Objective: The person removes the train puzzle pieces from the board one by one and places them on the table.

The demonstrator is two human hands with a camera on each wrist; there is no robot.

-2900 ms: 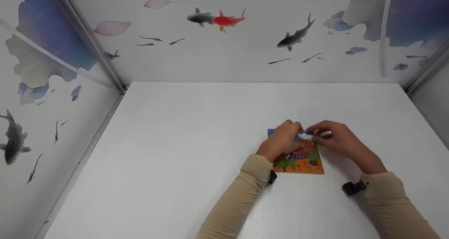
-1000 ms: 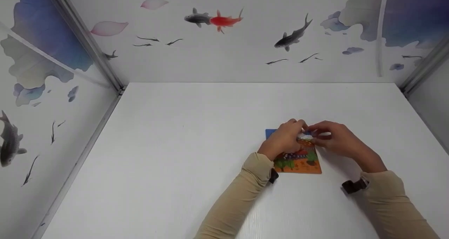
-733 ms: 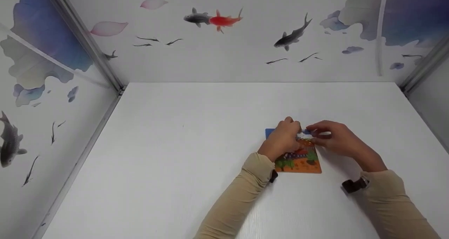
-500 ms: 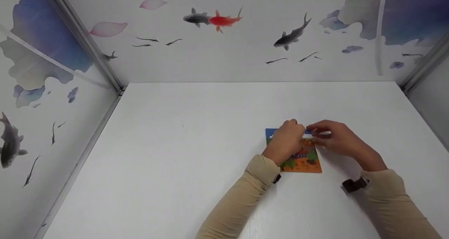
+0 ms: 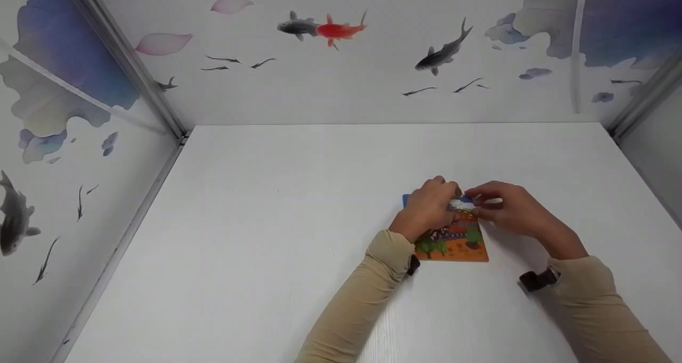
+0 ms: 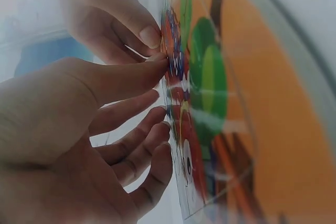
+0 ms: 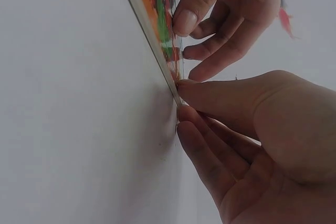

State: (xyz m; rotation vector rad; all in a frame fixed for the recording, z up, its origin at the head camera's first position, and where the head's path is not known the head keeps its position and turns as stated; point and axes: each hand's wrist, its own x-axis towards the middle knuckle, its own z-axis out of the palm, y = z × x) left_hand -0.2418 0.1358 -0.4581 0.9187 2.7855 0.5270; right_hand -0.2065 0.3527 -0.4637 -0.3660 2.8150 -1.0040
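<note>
A small rectangular jigsaw puzzle (image 5: 453, 250) lies flat on the white table, its picture orange at the bottom with green trees and blue sky on top. Piece seams show on its face in the left wrist view. My left hand (image 5: 428, 206) covers its upper left part; there the thumb and fingertips touch the face, bent only loosely. At the upper right corner my right hand (image 5: 509, 208) pinches the puzzle's edge, thumb on the side and forefinger near the top. In the right wrist view the right thumb (image 7: 226, 98) rests against the puzzle's rim. The picture under my left hand is hidden.
The white table (image 5: 266, 219) reaches back to a white wall (image 5: 362, 96) painted with fish and petals. A second painted panel (image 5: 133, 166) stands on the left. Dark wrist cameras sit on both forearms.
My left hand shifts right over the puzzle half a second ago, then comes back left, uncovering part of the cloud and sky. The right hand stays at the corner; the puzzle lies in place.
</note>
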